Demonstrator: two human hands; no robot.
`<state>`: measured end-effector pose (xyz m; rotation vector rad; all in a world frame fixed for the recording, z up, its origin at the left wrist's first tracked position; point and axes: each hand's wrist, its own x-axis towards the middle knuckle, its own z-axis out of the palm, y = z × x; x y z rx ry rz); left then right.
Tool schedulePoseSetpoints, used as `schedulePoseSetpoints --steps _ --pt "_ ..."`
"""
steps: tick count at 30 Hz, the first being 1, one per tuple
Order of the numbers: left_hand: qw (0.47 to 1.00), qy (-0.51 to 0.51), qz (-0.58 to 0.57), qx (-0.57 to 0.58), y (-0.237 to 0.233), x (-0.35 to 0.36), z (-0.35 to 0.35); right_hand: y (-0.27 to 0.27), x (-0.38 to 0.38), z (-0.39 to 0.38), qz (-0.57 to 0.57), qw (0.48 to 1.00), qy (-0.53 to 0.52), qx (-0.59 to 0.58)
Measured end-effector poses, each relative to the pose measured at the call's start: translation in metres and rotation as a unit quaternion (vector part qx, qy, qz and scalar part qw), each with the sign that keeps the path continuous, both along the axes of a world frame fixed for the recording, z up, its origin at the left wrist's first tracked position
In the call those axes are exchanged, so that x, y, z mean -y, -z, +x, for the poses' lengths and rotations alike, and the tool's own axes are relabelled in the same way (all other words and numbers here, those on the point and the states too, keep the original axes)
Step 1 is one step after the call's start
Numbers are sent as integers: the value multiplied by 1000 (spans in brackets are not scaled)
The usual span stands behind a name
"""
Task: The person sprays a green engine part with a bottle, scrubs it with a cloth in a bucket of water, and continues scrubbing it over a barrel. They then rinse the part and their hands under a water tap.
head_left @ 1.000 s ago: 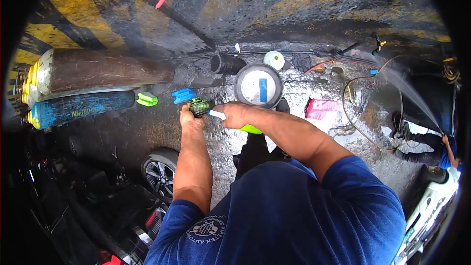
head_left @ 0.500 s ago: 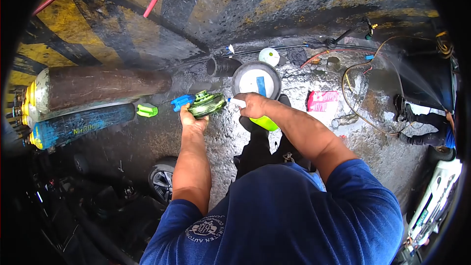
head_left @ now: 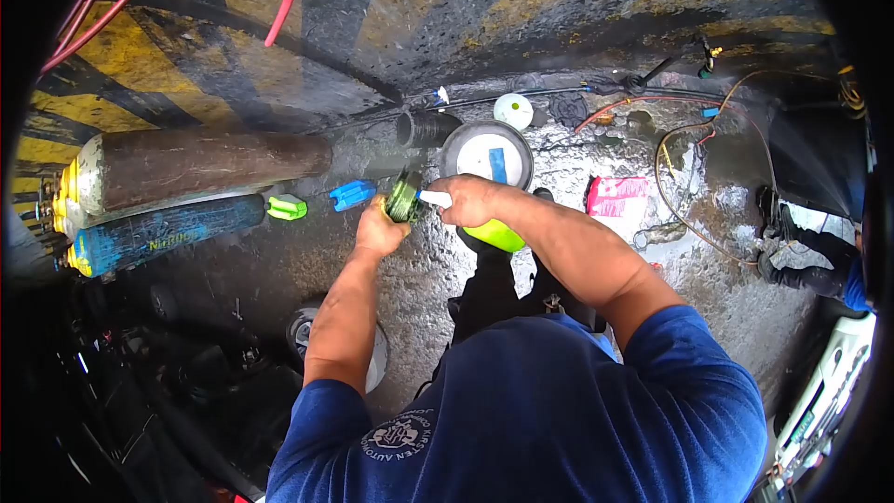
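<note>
My left hand (head_left: 380,229) is wrapped round a round, ribbed part (head_left: 403,202) coated in bright green, held with its edge toward me; its exact kind does not show. My right hand (head_left: 468,201) grips a spray bottle (head_left: 497,237) with a yellow-green body partly hidden under the forearm. The bottle's white nozzle (head_left: 434,197) with a blue tip points left, right at the green part. Behind my right hand, a round basin (head_left: 523,155) stands on the floor with a blue item inside. A blue block-like object (head_left: 352,195) lies left of the part.
Gas cylinders (head_left: 205,163) lie along the left wall, near a green block-like object (head_left: 287,207). A pink packet (head_left: 617,197) and a looped hose (head_left: 663,158) lie to the right. A person (head_left: 815,256) is at the far right. A wheel (head_left: 372,359) is beneath my left forearm.
My left hand has turned the green part from lying nearly flat to edge-on, uncovering the blue object behind it. The nozzle stays aimed at the part, and the view has shifted slightly.
</note>
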<state>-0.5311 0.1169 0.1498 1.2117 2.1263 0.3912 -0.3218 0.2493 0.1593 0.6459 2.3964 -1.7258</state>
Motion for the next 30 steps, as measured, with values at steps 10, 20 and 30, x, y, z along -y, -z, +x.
schedulePoseSetpoints --steps 10,20,30 --pt "996 89 -16 -25 -11 -1 32 49 -9 48 -36 997 65 -7" --pt "950 -219 73 209 78 9 67 189 -3 172 66 878 440 175" --pt "922 -329 21 205 228 67 22 423 -48 236 36 770 426 473"
